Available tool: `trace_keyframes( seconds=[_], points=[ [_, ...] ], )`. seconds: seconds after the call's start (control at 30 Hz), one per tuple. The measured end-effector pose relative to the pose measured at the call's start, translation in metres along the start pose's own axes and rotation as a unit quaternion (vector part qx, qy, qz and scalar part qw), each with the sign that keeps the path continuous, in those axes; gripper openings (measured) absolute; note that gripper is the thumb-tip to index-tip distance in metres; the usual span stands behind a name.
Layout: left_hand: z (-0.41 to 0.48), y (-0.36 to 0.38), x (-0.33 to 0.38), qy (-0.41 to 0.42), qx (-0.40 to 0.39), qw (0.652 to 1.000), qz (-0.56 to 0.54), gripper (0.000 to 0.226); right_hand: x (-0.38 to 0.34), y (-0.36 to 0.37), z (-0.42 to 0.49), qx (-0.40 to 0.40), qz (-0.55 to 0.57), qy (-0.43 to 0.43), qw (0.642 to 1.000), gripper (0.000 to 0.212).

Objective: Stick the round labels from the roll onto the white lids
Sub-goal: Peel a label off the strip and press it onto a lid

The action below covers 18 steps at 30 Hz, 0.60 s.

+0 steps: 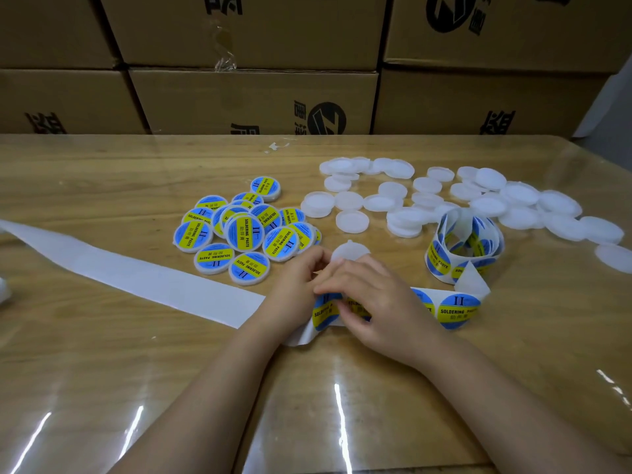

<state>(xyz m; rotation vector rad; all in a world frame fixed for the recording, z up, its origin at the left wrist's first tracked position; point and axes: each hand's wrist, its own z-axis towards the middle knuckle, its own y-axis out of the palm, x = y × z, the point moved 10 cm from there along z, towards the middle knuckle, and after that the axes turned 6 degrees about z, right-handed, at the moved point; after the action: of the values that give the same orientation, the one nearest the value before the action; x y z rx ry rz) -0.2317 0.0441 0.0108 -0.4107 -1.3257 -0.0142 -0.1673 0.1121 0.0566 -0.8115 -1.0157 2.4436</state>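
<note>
One bare white lid (350, 253) is gripped by the curled left hand (295, 285) just left of the label roll (463, 241); a label (325, 311) on the unrolled strip (477, 283) is pinched by the right hand (371, 302); labelled lids (246, 230) are heaped further left of the roll

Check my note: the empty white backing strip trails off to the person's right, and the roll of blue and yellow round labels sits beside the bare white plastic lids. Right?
Wrong side: the head view shows the empty white backing strip trailing off to the person's left. The roll of blue and yellow round labels does sit beside the bare white plastic lids.
</note>
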Motion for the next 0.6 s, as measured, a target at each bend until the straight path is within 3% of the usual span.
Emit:
trace_keyframes(
  seconds=[0.4, 0.6],
  points=[
    [0.002, -0.012, -0.006, -0.022, 0.058, 0.997, 0.055, 0.017, 0.003, -0.014, -0.003, 0.059, 0.043, 0.030, 0.997, 0.009],
    [0.002, -0.014, -0.012, -0.058, 0.043, 0.995, -0.063, 0.004, 0.014, -0.020, -0.004, 0.100, 0.075, 0.068, 0.990, 0.003]
  ],
)
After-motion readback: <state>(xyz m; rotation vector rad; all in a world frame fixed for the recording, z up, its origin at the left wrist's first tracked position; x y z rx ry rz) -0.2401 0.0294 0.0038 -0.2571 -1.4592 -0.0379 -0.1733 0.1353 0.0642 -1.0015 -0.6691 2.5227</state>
